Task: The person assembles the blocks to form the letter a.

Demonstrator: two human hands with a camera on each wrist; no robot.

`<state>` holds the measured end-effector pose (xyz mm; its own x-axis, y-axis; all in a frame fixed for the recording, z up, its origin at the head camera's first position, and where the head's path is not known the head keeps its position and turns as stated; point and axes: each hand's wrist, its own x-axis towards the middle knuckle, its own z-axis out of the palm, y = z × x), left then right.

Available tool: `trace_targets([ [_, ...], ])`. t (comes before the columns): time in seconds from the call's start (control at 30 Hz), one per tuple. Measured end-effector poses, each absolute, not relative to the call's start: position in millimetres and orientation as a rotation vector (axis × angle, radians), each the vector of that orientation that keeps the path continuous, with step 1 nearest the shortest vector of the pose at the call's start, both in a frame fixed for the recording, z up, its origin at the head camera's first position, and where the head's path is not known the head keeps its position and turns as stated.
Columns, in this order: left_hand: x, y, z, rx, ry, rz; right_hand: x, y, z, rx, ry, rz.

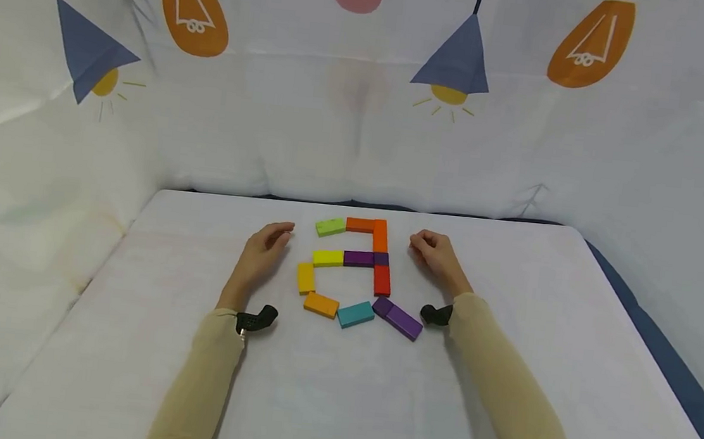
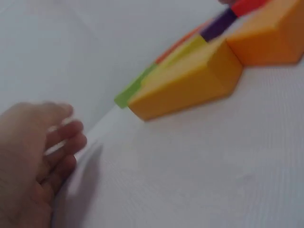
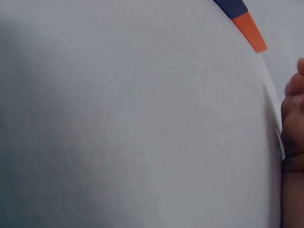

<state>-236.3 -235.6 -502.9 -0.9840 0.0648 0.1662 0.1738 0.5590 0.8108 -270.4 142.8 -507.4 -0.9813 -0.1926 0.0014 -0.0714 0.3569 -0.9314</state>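
Coloured rectangular blocks lie on the white table in a joined figure. A light green block (image 1: 330,227), an orange-red block (image 1: 360,225) and an upright-running orange block (image 1: 380,236) form its far end. Across the middle run a yellow block (image 1: 328,258) and a purple block (image 1: 358,259), meeting a red block (image 1: 382,281). Nearer lie an amber block (image 2: 185,90), an orange block (image 1: 321,305), a teal block (image 1: 355,314) and a slanted purple block (image 1: 401,322). My left hand (image 1: 264,253) rests left of them, fingers loosely bent and holding nothing. Right of them, my right hand (image 1: 440,256) has loosely curled, empty fingers.
The white tabletop (image 1: 334,401) extends around the blocks and under both forearms. Behind it hangs a white cloth (image 1: 286,114) printed with lamps and bulbs. A dark wrist camera (image 1: 257,318) sits on the left wrist, another camera (image 1: 435,314) on the right.
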Motion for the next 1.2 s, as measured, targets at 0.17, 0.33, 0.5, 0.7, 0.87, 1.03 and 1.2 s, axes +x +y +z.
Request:
trace_targets([
  [0.17,-239,-234,-510,-0.195,-2.556,-1.436,-262,138,-507,-0.441,2.565,-1.398],
  [0.33,-240,-234,-505,-0.226,-2.539,-1.417,-248,136,-492,-0.566,2.535,-1.333],
  [0.5,-236,-214,-491,-0.361,-2.599,-1.269,-230,130,-470,-0.551,2.541,-1.33],
  [0.7,-224,-176,-471,-0.757,-2.804,-1.021,-230,132,-480,-0.574,2.577,-1.298],
  [0.87,-221,-164,-474,-0.803,-2.92,-0.928,-244,141,-507,-0.558,2.589,-1.318],
  [1.03,-218,-171,-473,-0.744,-2.878,-1.021,-247,143,-510,-0.555,2.593,-1.294],
  [1.2,-217,-181,-469,-0.728,-2.853,-1.108,-249,145,-504,-0.533,2.534,-1.305],
])
